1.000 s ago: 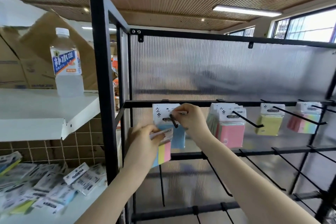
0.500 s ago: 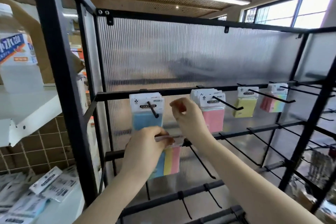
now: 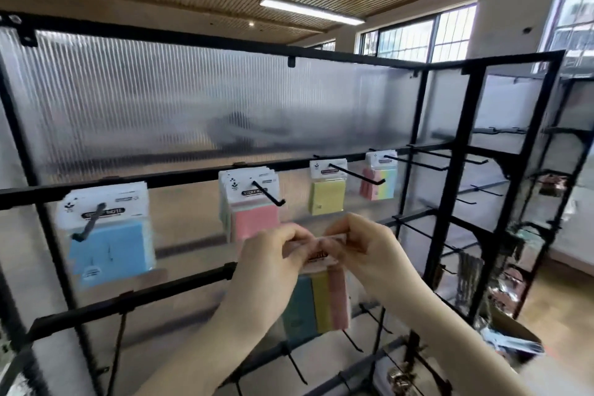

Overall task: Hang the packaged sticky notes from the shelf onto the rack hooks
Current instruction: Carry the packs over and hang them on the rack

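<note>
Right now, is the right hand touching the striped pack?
Touching. The head view shows the right hand pinching the header card of the striped pack, with the left hand pinching its other side.

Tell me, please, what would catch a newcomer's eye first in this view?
First, the left hand and right hand in the centre, together pinching the header of a striped sticky-note pack. Behind them, colourful packs hang on the rack's top rail: blue pack left, pink pack middle, yellow pack further right.

The single head-worn camera is looking forward and slightly down from close behind the left hand and right hand, facing the rack beyond them.
</note>
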### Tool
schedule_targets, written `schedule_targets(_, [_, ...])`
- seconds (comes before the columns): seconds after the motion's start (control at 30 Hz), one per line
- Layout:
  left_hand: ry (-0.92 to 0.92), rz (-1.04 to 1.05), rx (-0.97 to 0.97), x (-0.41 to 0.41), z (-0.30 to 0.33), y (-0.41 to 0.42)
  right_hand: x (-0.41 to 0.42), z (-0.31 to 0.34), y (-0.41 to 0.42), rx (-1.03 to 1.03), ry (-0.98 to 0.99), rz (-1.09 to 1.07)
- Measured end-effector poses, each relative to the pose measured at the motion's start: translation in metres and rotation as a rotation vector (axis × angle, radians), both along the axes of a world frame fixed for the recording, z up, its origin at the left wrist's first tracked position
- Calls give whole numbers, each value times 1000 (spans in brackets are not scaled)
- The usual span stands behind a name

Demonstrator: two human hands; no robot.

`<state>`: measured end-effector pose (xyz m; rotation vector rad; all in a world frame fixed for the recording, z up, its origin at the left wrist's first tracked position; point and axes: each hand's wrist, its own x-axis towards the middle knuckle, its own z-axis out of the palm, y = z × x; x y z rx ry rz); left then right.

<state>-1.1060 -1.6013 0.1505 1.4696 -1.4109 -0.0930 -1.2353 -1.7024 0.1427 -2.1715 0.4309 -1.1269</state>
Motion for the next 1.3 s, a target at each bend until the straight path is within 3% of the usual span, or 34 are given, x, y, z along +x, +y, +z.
schedule_targets(0.23, [95, -132, -74, -83, 9, -83, -85, 8, -84, -29, -89, -86])
schedule_targets(0.5, [211, -120, -176, -151, 24, -189, -139, 30, -163, 186, -231, -7])
schedule_targets(0.8, [182, -33, -116, -148, 28, -283, -136, 25, -245, 296, -284, -183])
schedule_targets(1.3, [257, -186, -193, -128, 18, -323, -134, 24, -291, 565, -335, 96])
